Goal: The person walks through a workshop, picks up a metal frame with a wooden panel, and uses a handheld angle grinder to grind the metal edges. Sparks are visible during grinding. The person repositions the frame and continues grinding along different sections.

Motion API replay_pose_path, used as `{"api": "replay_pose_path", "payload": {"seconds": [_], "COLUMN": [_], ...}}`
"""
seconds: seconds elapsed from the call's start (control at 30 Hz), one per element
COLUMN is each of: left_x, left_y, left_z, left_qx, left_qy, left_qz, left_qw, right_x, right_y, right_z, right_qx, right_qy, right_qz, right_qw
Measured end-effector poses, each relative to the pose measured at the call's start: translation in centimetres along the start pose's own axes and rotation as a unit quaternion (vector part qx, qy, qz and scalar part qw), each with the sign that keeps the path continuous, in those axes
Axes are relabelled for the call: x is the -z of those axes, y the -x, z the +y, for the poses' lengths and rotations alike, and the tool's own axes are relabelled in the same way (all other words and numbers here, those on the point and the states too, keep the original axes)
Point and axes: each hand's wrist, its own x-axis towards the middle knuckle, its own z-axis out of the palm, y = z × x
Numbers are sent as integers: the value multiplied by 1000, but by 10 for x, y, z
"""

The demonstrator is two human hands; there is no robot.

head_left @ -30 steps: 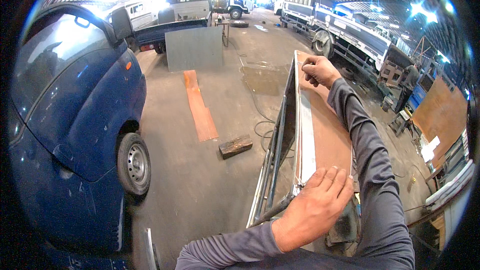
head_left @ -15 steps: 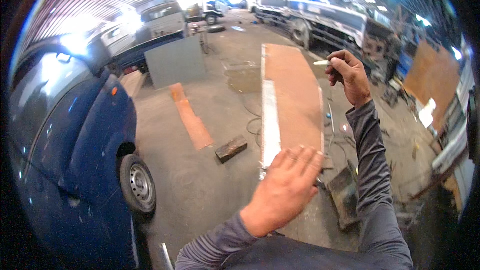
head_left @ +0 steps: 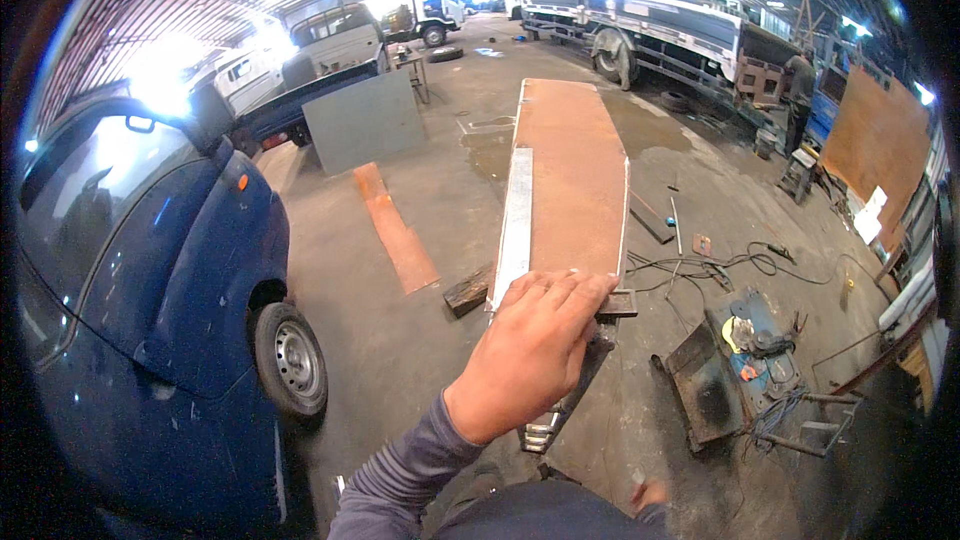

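Observation:
My left hand is closed over the near end of a long rust-brown metal panel, its fingers together on top. Its thumb side hangs by the panel's near edge, and the fingertips' underside is hidden. Along the panel's left side runs a pale, straight strip. Only a small, blurred part of my right hand shows at the lower edge, beside my body. What it holds, if anything, cannot be made out. Under the panel's near end is a dark metal support.
A blue vehicle stands close on the left. A rusty strip and wooden block lie on the floor. To the right are cables, a dark metal box and tools. Another person stands far right, near a truck.
My right hand, which held a slim whitish stick up beside the panel, has dropped to the lower edge. My left hand has shifted slightly left, its fingers now closer together. The view has moved.

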Motion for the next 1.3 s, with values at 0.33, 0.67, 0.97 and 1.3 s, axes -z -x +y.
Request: {"api": "replay_pose_path", "payload": {"seconds": [0.33,0.67,0.97,1.3], "left_x": [7,30,130,106], "left_y": [-15,18,110,395], "left_z": [-9,-40,-107,-230], "left_qx": [-23,-2,107,453], "left_qy": [12,288,347,214], "left_qz": [-34,96,337,40], "left_qw": [999,953,869,865], "right_x": [88,2,40,107], "right_y": [51,135,185,239], "right_z": [115,46,209,272], "right_qx": [-73,6,-108,-157], "right_qy": [107,65,39,85], "right_qz": [21,-143,-5,18], "right_qw": [991,988,993,984]}}
